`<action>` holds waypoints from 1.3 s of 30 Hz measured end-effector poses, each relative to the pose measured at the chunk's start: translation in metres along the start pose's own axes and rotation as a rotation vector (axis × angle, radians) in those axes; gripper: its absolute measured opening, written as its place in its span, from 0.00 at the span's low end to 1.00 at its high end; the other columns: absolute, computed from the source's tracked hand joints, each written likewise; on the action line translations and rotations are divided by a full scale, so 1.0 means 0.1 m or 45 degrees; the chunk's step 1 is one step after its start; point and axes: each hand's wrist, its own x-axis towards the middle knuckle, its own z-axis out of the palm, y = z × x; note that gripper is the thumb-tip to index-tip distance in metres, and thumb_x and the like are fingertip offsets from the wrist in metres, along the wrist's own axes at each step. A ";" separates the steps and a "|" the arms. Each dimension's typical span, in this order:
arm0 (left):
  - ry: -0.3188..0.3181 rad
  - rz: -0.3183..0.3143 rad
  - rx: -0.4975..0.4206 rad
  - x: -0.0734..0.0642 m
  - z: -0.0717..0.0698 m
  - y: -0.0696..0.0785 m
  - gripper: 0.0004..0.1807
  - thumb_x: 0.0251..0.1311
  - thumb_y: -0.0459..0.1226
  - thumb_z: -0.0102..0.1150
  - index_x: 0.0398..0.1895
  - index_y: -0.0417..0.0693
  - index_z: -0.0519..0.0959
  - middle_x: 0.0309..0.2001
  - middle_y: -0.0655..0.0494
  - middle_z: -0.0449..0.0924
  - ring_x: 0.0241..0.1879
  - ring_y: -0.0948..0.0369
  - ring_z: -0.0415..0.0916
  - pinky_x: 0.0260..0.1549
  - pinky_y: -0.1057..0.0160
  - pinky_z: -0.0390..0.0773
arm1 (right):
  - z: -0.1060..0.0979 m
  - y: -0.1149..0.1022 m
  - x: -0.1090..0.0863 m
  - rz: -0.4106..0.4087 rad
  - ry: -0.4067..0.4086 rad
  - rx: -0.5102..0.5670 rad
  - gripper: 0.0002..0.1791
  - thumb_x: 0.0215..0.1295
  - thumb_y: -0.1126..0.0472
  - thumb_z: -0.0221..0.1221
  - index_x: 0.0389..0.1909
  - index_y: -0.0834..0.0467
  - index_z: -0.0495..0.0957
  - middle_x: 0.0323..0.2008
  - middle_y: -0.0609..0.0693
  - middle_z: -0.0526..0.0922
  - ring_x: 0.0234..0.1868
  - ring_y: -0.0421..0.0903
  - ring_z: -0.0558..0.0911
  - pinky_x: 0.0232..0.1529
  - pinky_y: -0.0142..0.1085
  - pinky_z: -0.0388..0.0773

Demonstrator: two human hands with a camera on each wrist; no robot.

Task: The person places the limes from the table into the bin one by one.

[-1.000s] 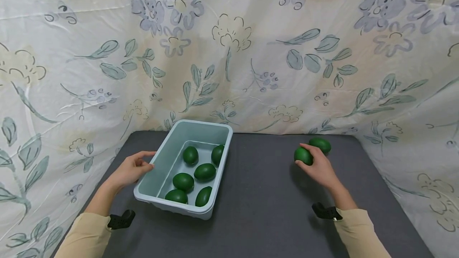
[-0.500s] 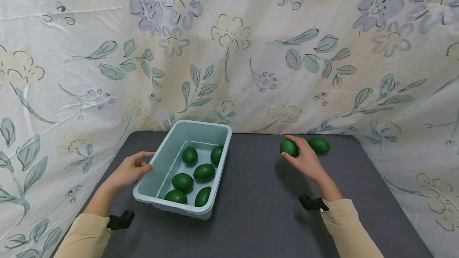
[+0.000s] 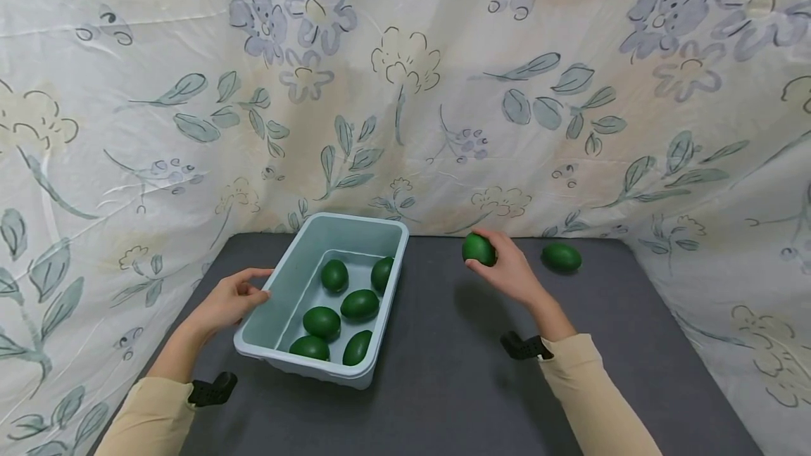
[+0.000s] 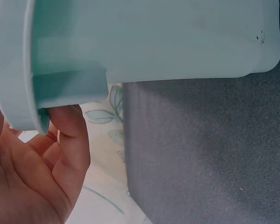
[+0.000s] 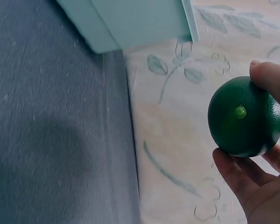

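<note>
My right hand (image 3: 512,274) holds a dark green avocado (image 3: 478,250) between thumb and fingers, raised over the table to the right of the bin. In the right wrist view the avocado (image 5: 242,119) shows a pale green stem nub, and its shadow falls on the table. A light blue-green plastic bin (image 3: 256,350) stands left of centre with several avocados (image 3: 322,323) lying loose on its floor. At its left side my left hand (image 3: 228,305) grips the rim; the left wrist view has a finger (image 4: 70,123) hooked under the bin's lip (image 4: 11,70).
Another avocado (image 3: 561,257) lies by itself at the back right of the dark grey table (image 3: 437,371). A floral cloth (image 3: 405,90) hangs right behind the table's back edge and along both sides.
My right hand has carried the avocado leftward and slightly up, away from the other avocado on the table and closer to the bin. The left hand stays at the rim.
</note>
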 end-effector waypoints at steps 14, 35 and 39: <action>-0.006 -0.005 -0.003 0.01 -0.01 -0.01 0.29 0.62 0.39 0.53 0.66 0.46 0.60 0.33 0.47 0.76 0.24 0.59 0.69 0.18 0.62 0.68 | 0.20 -0.38 0.19 -0.089 -0.071 0.052 0.33 0.57 0.54 0.63 0.63 0.53 0.64 0.58 0.54 0.68 0.51 0.51 0.71 0.44 0.47 0.73; -0.014 0.025 -0.001 0.00 -0.03 -0.01 0.28 0.62 0.37 0.52 0.65 0.44 0.60 0.31 0.47 0.75 0.23 0.60 0.68 0.18 0.62 0.68 | 0.51 -0.95 0.41 -0.250 -0.165 0.140 0.32 0.57 0.55 0.62 0.63 0.54 0.65 0.59 0.54 0.68 0.52 0.49 0.71 0.45 0.43 0.72; -0.014 0.025 -0.002 0.00 -0.02 -0.01 0.28 0.62 0.37 0.52 0.65 0.44 0.61 0.31 0.47 0.75 0.22 0.60 0.67 0.18 0.62 0.68 | 0.56 -1.02 0.46 -0.269 -0.206 0.149 0.32 0.58 0.54 0.62 0.64 0.54 0.65 0.58 0.53 0.67 0.50 0.48 0.71 0.44 0.42 0.73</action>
